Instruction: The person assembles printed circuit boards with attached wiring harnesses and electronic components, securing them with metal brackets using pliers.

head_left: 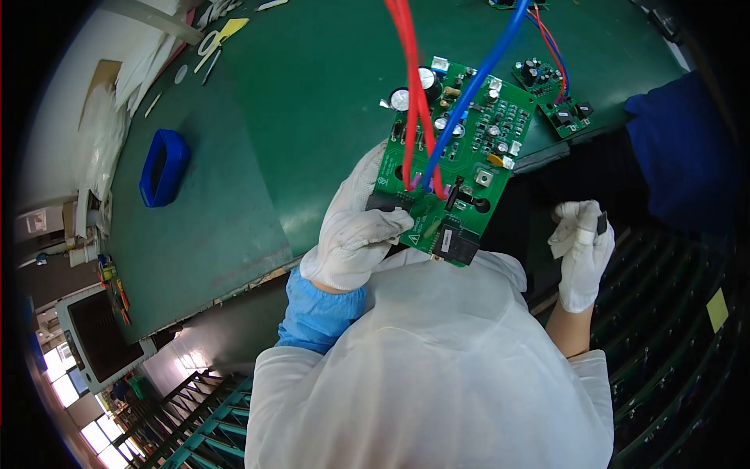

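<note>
My left hand [349, 227], in a white knit glove, grips the lower left edge of a green circuit board [469, 133]. The board is held up with its component side showing: capacitors, white connectors and black relay-like blocks. Two red wires [409, 78] and a blue wire [476, 74] rise from its lower middle. Off to the right of the board, my right hand [582, 254], also gloved, is closed with its fingers bent. A small black piece [601, 223] shows at its fingertips; its kind is too small to make out.
A second wired circuit board [558, 109] lies on the green table [273, 102] at the right. A blue ring-shaped holder [164, 168], scissors [208, 44] and a yellow tool [233, 30] lie at the left. Someone's blue clothing [680, 148] is close at right.
</note>
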`<action>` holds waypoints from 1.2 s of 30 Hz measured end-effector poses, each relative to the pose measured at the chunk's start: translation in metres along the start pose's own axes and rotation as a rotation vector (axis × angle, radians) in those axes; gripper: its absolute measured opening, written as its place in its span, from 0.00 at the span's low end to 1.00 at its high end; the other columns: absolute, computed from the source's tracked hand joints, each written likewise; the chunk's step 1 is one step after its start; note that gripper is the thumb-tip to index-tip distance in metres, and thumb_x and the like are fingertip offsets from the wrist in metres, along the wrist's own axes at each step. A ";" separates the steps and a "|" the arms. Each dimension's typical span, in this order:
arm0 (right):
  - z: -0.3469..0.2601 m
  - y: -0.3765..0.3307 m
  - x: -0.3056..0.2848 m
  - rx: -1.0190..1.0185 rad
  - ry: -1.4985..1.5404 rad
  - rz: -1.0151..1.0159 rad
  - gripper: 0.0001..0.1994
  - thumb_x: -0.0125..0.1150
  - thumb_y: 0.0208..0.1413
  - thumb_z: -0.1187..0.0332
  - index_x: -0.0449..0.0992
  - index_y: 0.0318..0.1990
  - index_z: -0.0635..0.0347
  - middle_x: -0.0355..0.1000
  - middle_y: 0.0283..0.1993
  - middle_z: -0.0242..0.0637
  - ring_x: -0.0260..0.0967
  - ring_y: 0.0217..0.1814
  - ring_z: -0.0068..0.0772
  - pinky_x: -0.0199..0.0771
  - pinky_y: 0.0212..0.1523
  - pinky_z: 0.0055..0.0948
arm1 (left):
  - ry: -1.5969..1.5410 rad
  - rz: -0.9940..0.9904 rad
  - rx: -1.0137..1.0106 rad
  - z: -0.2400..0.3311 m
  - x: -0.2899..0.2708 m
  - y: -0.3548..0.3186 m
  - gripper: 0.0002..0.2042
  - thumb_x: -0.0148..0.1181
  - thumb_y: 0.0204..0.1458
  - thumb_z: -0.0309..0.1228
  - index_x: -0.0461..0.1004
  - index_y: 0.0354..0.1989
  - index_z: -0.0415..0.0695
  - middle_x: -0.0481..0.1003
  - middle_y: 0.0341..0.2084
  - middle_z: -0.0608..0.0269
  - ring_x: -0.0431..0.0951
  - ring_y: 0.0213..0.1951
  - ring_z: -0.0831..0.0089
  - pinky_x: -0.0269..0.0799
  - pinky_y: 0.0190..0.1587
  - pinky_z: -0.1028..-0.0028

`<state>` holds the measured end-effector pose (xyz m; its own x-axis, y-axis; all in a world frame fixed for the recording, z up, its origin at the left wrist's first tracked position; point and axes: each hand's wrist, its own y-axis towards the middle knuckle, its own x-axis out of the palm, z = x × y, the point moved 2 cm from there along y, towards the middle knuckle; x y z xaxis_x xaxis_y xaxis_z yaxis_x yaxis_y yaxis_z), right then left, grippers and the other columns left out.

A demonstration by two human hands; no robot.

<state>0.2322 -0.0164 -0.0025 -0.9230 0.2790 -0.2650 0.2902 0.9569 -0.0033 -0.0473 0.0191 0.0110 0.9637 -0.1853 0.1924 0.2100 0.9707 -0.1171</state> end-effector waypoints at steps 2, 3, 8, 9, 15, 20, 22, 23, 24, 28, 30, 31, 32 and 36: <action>-0.004 0.003 0.011 0.083 0.108 0.025 0.22 0.42 0.64 0.58 0.66 0.55 0.67 0.67 0.25 0.32 0.52 0.16 0.11 0.54 0.17 0.11 | 0.012 0.004 -0.057 0.004 0.001 -0.001 0.33 0.40 0.40 0.11 0.53 0.62 0.34 0.62 0.56 0.47 0.66 0.57 0.54 0.65 0.59 0.57; -0.009 0.003 0.018 0.044 0.053 0.013 0.22 0.41 0.64 0.60 0.59 0.60 0.65 0.67 0.27 0.32 0.52 0.16 0.10 0.54 0.17 0.11 | 0.016 0.001 -0.036 0.005 0.001 -0.001 0.33 0.40 0.40 0.12 0.53 0.62 0.34 0.62 0.56 0.47 0.66 0.57 0.53 0.64 0.59 0.57; -0.005 0.005 0.028 -0.146 -0.063 -0.115 0.22 0.38 0.64 0.69 0.54 0.65 0.62 0.69 0.34 0.36 0.53 0.17 0.12 0.60 0.21 0.12 | -0.114 0.031 -0.090 0.009 0.003 -0.001 0.34 0.40 0.38 0.14 0.53 0.62 0.33 0.62 0.57 0.46 0.65 0.57 0.51 0.62 0.60 0.55; -0.009 0.005 0.030 -0.134 -0.070 -0.099 0.20 0.40 0.64 0.67 0.60 0.61 0.64 0.68 0.28 0.34 0.55 0.18 0.14 0.60 0.22 0.15 | -0.157 0.042 -0.102 0.009 0.004 -0.001 0.34 0.40 0.38 0.14 0.53 0.62 0.33 0.62 0.57 0.45 0.65 0.57 0.51 0.62 0.60 0.55; -0.003 0.009 0.025 -0.021 -0.136 -0.235 0.19 0.49 0.61 0.60 0.71 0.49 0.68 0.61 0.18 0.29 0.57 0.19 0.16 0.58 0.22 0.19 | -0.035 0.029 -0.079 0.007 -0.002 0.000 0.34 0.40 0.38 0.15 0.53 0.62 0.32 0.62 0.56 0.44 0.66 0.57 0.51 0.63 0.60 0.55; -0.010 0.004 0.033 0.052 -0.018 -0.130 0.20 0.52 0.58 0.60 0.69 0.50 0.70 0.60 0.20 0.27 0.56 0.20 0.13 0.55 0.20 0.16 | -0.415 0.018 -0.178 0.004 0.002 -0.001 0.35 0.50 0.38 0.18 0.56 0.63 0.39 0.66 0.53 0.56 0.72 0.49 0.68 0.68 0.49 0.74; -0.016 0.009 0.035 0.155 0.192 0.005 0.21 0.52 0.58 0.60 0.68 0.51 0.69 0.60 0.20 0.27 0.53 0.16 0.11 0.51 0.16 0.13 | -0.063 0.016 -0.089 -0.004 -0.004 -0.003 0.35 0.45 0.37 0.14 0.56 0.63 0.39 0.66 0.54 0.55 0.72 0.49 0.68 0.69 0.49 0.75; -0.024 0.013 0.031 0.214 0.246 -0.057 0.23 0.50 0.59 0.57 0.66 0.52 0.69 0.62 0.20 0.30 0.50 0.12 0.11 0.48 0.11 0.12 | -0.237 0.010 -0.102 -0.001 0.000 -0.003 0.36 0.42 0.36 0.11 0.56 0.62 0.37 0.66 0.54 0.55 0.71 0.51 0.68 0.70 0.51 0.74; -0.023 0.017 0.032 0.214 0.241 -0.053 0.23 0.50 0.59 0.57 0.66 0.52 0.69 0.62 0.20 0.30 0.50 0.12 0.11 0.48 0.11 0.12 | -0.242 0.006 -0.103 0.000 0.000 -0.003 0.36 0.42 0.36 0.11 0.56 0.62 0.37 0.66 0.54 0.55 0.71 0.51 0.68 0.70 0.51 0.74; -0.024 0.034 0.047 0.126 0.533 -0.133 0.29 0.48 0.59 0.48 0.65 0.53 0.69 0.63 0.19 0.30 0.48 0.09 0.13 0.48 0.07 0.13 | -0.520 -0.145 -0.228 0.005 -0.002 0.001 0.35 0.46 0.36 0.13 0.56 0.61 0.33 0.66 0.54 0.53 0.70 0.53 0.67 0.67 0.55 0.72; -0.022 0.037 0.057 0.163 0.795 -0.254 0.29 0.47 0.59 0.47 0.66 0.53 0.68 0.64 0.19 0.30 0.45 0.08 0.13 0.46 0.08 0.13 | -0.396 -0.167 -0.281 0.012 0.002 0.002 0.35 0.50 0.35 0.17 0.56 0.60 0.31 0.66 0.54 0.50 0.69 0.53 0.65 0.65 0.57 0.70; -0.023 0.037 0.060 0.247 0.869 -0.307 0.27 0.48 0.60 0.49 0.66 0.53 0.67 0.70 0.27 0.34 0.60 0.16 0.16 0.63 0.19 0.13 | -0.392 -0.193 -0.305 0.013 0.002 0.001 0.36 0.53 0.36 0.23 0.55 0.60 0.28 0.65 0.54 0.48 0.68 0.55 0.63 0.61 0.60 0.69; -0.030 0.034 0.066 0.249 0.867 -0.308 0.27 0.48 0.60 0.49 0.66 0.53 0.67 0.70 0.27 0.34 0.60 0.16 0.16 0.63 0.19 0.13 | -0.394 -0.191 -0.306 0.011 0.000 0.001 0.36 0.53 0.36 0.23 0.55 0.60 0.28 0.65 0.54 0.48 0.68 0.55 0.63 0.61 0.60 0.69; -0.038 0.030 0.072 0.174 0.717 -0.410 0.25 0.48 0.60 0.56 0.61 0.56 0.69 0.68 0.51 0.50 0.70 0.52 0.40 0.74 0.52 0.38 | -0.320 -0.315 -0.339 0.004 -0.001 0.010 0.40 0.61 0.38 0.36 0.53 0.60 0.27 0.62 0.57 0.45 0.63 0.59 0.61 0.53 0.64 0.68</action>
<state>0.1647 0.0359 0.0151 -0.8839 -0.0484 0.4652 -0.1220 0.9840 -0.1295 -0.0464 0.0293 0.0132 0.7589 -0.3513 0.5483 0.5718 0.7624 -0.3030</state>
